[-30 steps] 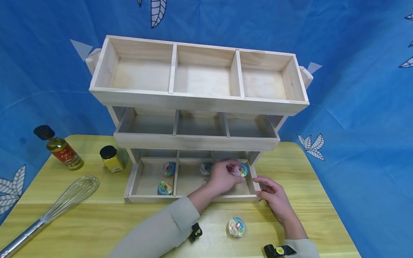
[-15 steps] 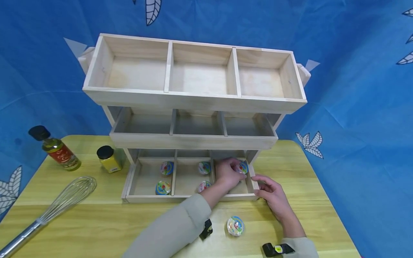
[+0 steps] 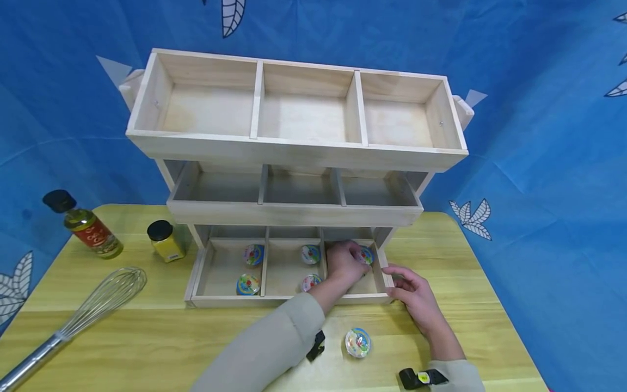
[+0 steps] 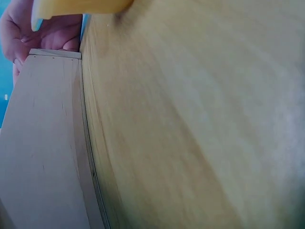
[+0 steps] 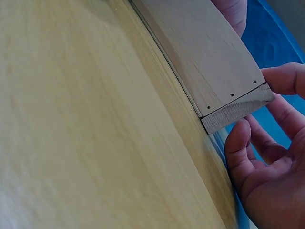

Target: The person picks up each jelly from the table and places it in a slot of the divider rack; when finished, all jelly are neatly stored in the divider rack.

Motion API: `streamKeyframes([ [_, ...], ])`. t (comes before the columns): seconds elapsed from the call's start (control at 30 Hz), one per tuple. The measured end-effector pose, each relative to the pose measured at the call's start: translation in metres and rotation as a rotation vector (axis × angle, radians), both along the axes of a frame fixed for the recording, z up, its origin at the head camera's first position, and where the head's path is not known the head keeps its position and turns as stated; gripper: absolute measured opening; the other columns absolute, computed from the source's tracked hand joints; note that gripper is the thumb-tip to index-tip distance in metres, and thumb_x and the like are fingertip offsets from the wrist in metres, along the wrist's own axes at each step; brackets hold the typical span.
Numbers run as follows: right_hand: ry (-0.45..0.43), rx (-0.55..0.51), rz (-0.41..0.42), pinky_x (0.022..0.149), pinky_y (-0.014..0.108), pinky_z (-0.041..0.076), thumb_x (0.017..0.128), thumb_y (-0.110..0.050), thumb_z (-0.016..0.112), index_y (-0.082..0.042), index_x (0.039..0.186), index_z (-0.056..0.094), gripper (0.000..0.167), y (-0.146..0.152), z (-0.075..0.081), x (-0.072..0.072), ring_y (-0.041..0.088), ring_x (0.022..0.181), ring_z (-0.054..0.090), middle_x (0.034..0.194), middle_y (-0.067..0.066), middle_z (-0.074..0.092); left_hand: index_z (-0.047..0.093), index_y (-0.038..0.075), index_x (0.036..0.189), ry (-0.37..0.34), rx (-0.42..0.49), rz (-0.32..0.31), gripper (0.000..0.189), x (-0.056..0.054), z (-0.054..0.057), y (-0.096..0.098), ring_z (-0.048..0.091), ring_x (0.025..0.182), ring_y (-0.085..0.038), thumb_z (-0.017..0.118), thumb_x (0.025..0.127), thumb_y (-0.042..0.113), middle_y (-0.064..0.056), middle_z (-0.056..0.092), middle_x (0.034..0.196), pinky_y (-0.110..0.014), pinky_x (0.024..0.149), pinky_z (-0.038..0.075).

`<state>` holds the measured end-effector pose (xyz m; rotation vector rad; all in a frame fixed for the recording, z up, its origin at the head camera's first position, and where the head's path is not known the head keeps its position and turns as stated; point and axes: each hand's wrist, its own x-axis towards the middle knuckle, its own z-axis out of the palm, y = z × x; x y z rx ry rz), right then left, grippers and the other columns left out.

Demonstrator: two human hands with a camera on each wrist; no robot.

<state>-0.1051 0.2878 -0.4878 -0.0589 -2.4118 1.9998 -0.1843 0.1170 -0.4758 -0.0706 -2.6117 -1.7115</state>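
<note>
My left hand [image 3: 345,264] reaches into the right compartment of the bottom wooden tray [image 3: 294,302], its fingers on a small jelly cup [image 3: 366,255] with a blue-rimmed printed lid. That hand hides part of the cup. My right hand [image 3: 413,296] holds the tray's front right corner. In the right wrist view, the right thumb and index finger [image 5: 286,78] are at the board's end. Two jelly cups sit in the left compartment and two in the middle one. Another jelly cup [image 3: 358,343] stands on the table in front, between the forearms.
Above the bottom tray rise a middle tray [image 3: 294,211] and a top tray [image 3: 294,152], each split into three compartments. To the left are an oil bottle [image 3: 95,234], a yellow jar [image 3: 168,247] with a black lid and a whisk [image 3: 105,299]. A blue cloth [image 3: 539,136] hangs behind.
My left hand has moved slightly right and lowered the jelly cup into the back of the right compartment. My right hand stays at the tray corner.
</note>
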Motion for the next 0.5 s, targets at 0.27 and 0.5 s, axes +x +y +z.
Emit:
streamKeyframes([
  [0.27, 0.009, 0.001, 0.005, 0.074, 0.024, 0.051, 0.085, 0.009, 0.067, 0.008, 0.125, 0.061, 0.04, 0.0011, 0.0004, -0.0002, 0.019, 0.091, 0.057, 0.137, 0.022, 0.052, 0.068, 0.007, 0.092, -0.037, 0.009, -0.035, 0.042, -0.0005, 0.0011, -0.0001, 0.055, 0.07, -0.011, 0.09, 0.057, -0.003, 0.001, 0.06, 0.076, -0.023, 0.065, 0.049],
  [0.5, 0.029, 0.018, 0.014, 0.073, 0.024, 0.049, 0.085, 0.009, 0.067, 0.007, 0.125, 0.062, 0.04, 0.002, -0.0008, -0.0004, 0.019, 0.089, 0.054, 0.135, 0.021, 0.053, 0.066, 0.008, 0.093, -0.034, -0.028, -0.07, 0.045, 0.0026, 0.0071, -0.0047, 0.054, 0.072, -0.013, 0.086, 0.055, -0.004, 0.0, 0.06, 0.078, -0.025, 0.066, 0.05],
])
